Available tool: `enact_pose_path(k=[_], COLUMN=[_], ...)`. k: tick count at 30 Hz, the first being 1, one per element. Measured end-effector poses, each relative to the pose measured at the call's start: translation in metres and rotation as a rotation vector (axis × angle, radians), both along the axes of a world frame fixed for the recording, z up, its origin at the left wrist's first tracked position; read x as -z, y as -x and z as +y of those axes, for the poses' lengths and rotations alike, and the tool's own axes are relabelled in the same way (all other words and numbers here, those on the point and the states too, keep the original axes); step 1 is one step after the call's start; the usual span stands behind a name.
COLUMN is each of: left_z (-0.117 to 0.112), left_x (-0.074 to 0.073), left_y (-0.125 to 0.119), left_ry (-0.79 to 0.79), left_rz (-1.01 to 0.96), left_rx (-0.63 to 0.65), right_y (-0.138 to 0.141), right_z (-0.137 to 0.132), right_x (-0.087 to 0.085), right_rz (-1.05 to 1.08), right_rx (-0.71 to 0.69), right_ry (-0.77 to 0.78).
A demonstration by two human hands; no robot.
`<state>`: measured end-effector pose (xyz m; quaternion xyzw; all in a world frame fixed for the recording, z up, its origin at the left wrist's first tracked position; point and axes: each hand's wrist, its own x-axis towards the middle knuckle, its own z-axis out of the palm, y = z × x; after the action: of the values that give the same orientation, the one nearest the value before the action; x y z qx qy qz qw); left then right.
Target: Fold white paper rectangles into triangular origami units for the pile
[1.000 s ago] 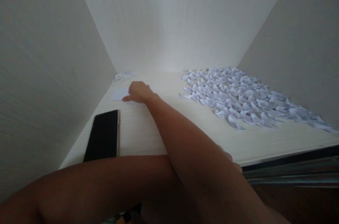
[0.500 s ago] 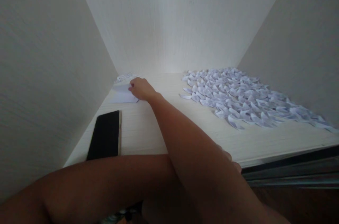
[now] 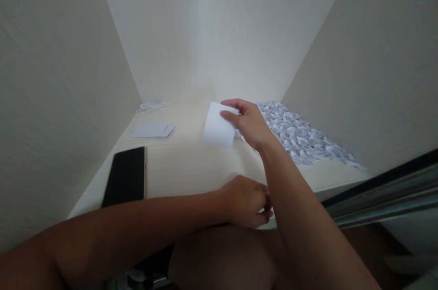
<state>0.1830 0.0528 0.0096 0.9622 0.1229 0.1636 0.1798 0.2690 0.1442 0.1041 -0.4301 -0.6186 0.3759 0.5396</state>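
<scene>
My right hand (image 3: 249,122) is raised above the pale wooden shelf (image 3: 191,166), pinching a small white paper slip (image 3: 218,128) between thumb and fingers. My left hand (image 3: 244,199) rests at the shelf's front edge, its fingers curled; whether anything is in them is hidden. A flat pile of white paper slips (image 3: 152,129) lies at the back left. A wide spread of small folded white paper pieces (image 3: 301,137) covers the right side of the shelf, just behind my right hand.
A black phone (image 3: 125,176) lies face up near the front left. More folded paper bits (image 3: 150,105) sit in the back left corner. Pale walls close the shelf on the left, back and right. A dark metal rail (image 3: 383,192) runs along the front right.
My right hand has lifted a slip from the pile at back left and carried it right, toward the middle. My left hand has come into view at the front edge. The view shifted right.
</scene>
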Motion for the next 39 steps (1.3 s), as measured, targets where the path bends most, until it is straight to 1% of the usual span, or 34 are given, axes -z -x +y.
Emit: enact_pose_path(k=[1,3,5,6,8,9,10,12,14,17,20,24,26,28,30,31,33,35,36,39], left_z=[0.002,0.009,0.019,0.024,0.036,0.041,0.046,0.053,0.057,0.061,0.065,0.065,0.062,0.057,0.053,0.052,0.052,0.054,0.055,0.057], left_x=[0.0,0.002,0.005,0.006,0.007,0.007,0.007,0.005,0.004,0.003,0.004,0.001,-0.003,-0.008,-0.012,-0.013,-0.013,-0.012,-0.011,-0.012], left_y=[-0.001,-0.002,0.0,0.003,0.009,0.013,0.017,0.025,0.03,0.034,0.036,0.038,0.038,0.036,0.034,0.032,0.028,0.024,0.023,0.023], left_ry=[0.069,0.247,0.448,0.508,0.527,0.505,0.487,0.467,0.415,0.257,0.149,0.046,0.0,0.012,0.113,0.196,0.418,0.669,0.785,1.056], left_rz=[-0.074,-0.231,-0.343,-0.397,-0.51,-0.556,-0.597,-0.624,-0.596,-0.576,-0.621,-0.657,-0.691,-0.73,-0.757,-0.768,-0.805,-0.844,-0.859,-0.879], left_rx=[-0.014,-0.109,-0.261,-0.338,-0.499,-0.549,-0.57,-0.524,-0.436,-0.3,-0.218,-0.21,-0.249,-0.328,-0.432,-0.482,-0.546,-0.553,-0.536,-0.489], right_y=[-0.016,-0.043,-0.062,-0.068,-0.076,-0.079,-0.08,-0.081,-0.082,-0.084,-0.086,-0.085,-0.084,-0.083,-0.084,-0.086,-0.09,-0.094,-0.096,-0.098], right_z=[-0.012,-0.032,-0.047,-0.052,-0.059,-0.061,-0.062,-0.063,-0.063,-0.063,-0.064,-0.065,-0.065,-0.065,-0.066,-0.067,-0.069,-0.072,-0.073,-0.076], right_x=[0.001,0.005,0.011,0.014,0.022,0.026,0.03,0.037,0.043,0.05,0.055,0.057,0.056,0.055,0.054,0.054,0.054,0.054,0.054,0.054], right_rz=[0.017,0.06,0.108,0.138,0.189,0.208,0.219,0.223,0.197,0.15,0.124,0.122,0.139,0.188,0.249,0.269,0.262,0.214,0.188,0.086], right_rx=[0.065,0.158,0.2,0.216,0.251,0.268,0.277,0.269,0.238,0.205,0.19,0.18,0.162,0.152,0.141,0.127,0.068,-0.017,-0.057,-0.11], right_ry=[0.026,0.071,0.09,0.091,0.083,0.079,0.077,0.085,0.107,0.136,0.147,0.157,0.17,0.173,0.172,0.175,0.194,0.216,0.221,0.187])
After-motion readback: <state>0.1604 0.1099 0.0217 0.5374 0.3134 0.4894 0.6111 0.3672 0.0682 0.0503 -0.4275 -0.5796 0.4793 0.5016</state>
